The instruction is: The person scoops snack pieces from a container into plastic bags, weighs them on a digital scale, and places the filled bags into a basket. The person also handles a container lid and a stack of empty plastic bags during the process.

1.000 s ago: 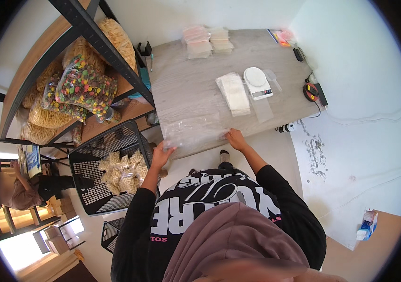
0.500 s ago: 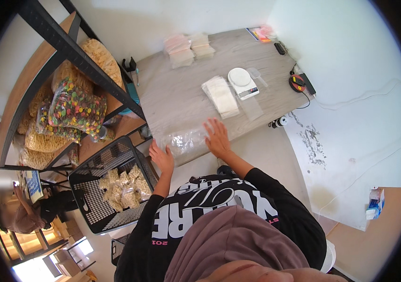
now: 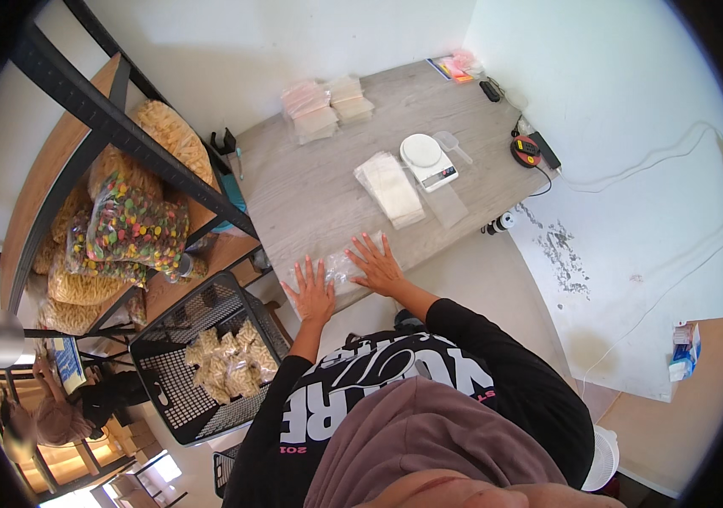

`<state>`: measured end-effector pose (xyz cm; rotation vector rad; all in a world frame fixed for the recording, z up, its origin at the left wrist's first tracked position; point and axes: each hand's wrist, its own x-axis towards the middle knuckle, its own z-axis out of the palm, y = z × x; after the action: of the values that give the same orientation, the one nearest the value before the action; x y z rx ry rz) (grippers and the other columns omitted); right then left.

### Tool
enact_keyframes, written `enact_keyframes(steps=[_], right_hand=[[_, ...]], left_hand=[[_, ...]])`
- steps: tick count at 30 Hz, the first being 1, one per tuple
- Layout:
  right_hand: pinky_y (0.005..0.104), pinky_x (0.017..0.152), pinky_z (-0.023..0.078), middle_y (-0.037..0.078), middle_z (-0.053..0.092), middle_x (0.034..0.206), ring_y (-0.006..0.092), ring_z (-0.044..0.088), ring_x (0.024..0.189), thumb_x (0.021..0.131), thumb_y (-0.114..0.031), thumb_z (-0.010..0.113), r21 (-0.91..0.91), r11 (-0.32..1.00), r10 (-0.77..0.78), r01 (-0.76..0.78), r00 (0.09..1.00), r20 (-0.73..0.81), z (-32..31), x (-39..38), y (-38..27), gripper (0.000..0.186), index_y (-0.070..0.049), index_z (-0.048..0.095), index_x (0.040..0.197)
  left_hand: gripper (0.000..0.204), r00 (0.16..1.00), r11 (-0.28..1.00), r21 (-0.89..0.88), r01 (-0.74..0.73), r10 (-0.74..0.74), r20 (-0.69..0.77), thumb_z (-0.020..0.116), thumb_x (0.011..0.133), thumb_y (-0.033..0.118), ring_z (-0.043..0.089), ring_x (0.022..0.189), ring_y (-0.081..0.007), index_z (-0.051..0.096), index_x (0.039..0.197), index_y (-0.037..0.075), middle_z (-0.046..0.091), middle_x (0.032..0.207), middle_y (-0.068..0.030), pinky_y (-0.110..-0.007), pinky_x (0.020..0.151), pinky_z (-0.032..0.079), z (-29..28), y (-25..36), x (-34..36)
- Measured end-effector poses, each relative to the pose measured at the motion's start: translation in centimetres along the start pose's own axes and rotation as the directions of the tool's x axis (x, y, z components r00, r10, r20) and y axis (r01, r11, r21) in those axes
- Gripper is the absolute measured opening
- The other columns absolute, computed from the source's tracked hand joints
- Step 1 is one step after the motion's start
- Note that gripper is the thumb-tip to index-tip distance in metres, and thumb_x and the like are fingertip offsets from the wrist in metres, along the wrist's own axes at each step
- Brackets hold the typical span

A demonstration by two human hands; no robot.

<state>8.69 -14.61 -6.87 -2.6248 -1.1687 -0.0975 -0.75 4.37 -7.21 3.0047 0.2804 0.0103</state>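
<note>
A large clear plastic bag (image 3: 338, 265) lies flat along the near left edge of the grey table. My left hand (image 3: 314, 294) rests with fingers spread on its left part. My right hand (image 3: 377, 267), fingers also spread, presses flat on its right part. Neither hand grips anything. Just beyond my right hand lies a stack of whitish plastic bags (image 3: 391, 190). A white kitchen scale (image 3: 427, 161) stands beside that stack, with a clear plastic scoop (image 3: 454, 148) behind it.
To my left stands a black crate (image 3: 168, 360) holding filled snack packs (image 3: 230, 362). A shelf rack carries big bags of pale snacks and colourful sweets (image 3: 137, 222). More bag stacks (image 3: 310, 108) lie at the table's back. Another person (image 3: 60, 415) is at the far lower left.
My left hand has come up from the table's edge onto the clear bag. My right hand has lowered flat onto the bag's right part. The view has shifted slightly.
</note>
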Motion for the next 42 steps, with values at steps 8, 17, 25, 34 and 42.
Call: enact_keyframes(steps=[8,17,25,34,42], right_hand=[[0.07,0.106,0.008,0.01,0.024,0.154,0.0317,0.014,0.144,0.085,-0.063,0.049,0.011,1.0,0.014,-0.015,1.0,0.023,1.0,0.5,1.1,0.074,-0.02,0.037,0.144],[0.071,0.105,0.008,0.009,0.021,0.155,0.0306,0.015,0.144,0.086,-0.062,0.048,0.05,0.999,0.018,-0.021,0.997,0.072,1.4,1.1,1.7,0.075,-0.018,0.033,0.145],[0.0709,0.105,0.01,0.007,0.024,0.155,0.0296,0.017,0.144,0.086,-0.063,0.047,0.06,0.998,0.028,-0.031,0.998,0.054,1.7,1.0,1.7,0.075,-0.019,0.034,0.145],[0.0682,0.107,0.006,0.007,0.022,0.156,0.0278,0.014,0.145,0.086,-0.064,0.046,0.051,0.998,0.043,-0.048,0.994,0.097,1.8,1.3,1.5,0.075,-0.02,0.032,0.146],[0.0666,0.108,0.008,0.006,0.026,0.154,0.0278,0.019,0.143,0.082,-0.061,0.055,0.025,0.997,0.074,-0.078,0.99,0.117,2.1,1.3,1.5,0.076,-0.021,0.036,0.144]], left_hand=[[0.06,0.996,0.998,-0.046,0.031,-0.027,0.083,0.042,0.094,0.04,0.005,0.145,-0.0321,0.025,0.149,0.024,0.009,0.158,-0.0037,-0.07,0.107,0.0,0.9,-0.6,0.8],[0.061,0.995,0.998,-0.059,0.037,-0.031,0.093,0.043,0.094,0.039,0.006,0.145,-0.0332,0.025,0.149,0.022,0.01,0.158,-0.0055,-0.069,0.108,0.001,1.3,-0.5,1.4],[0.062,0.995,0.997,-0.062,0.038,-0.032,0.098,0.043,0.094,0.04,0.004,0.145,-0.0335,0.025,0.15,0.021,0.01,0.158,-0.0064,-0.069,0.107,0.001,1.5,-0.5,1.4],[0.062,0.996,0.998,-0.038,0.042,-0.039,0.081,0.043,0.094,0.042,0.005,0.145,-0.0331,0.024,0.15,0.021,0.009,0.158,-0.0066,-0.069,0.107,0.001,2.1,-0.8,1.4],[0.062,0.991,0.999,-0.032,0.022,-0.017,0.132,0.039,0.095,0.044,0.002,0.145,-0.0329,0.019,0.151,0.024,0.005,0.159,-0.0048,-0.07,0.106,0.002,1.6,-0.9,1.5]])
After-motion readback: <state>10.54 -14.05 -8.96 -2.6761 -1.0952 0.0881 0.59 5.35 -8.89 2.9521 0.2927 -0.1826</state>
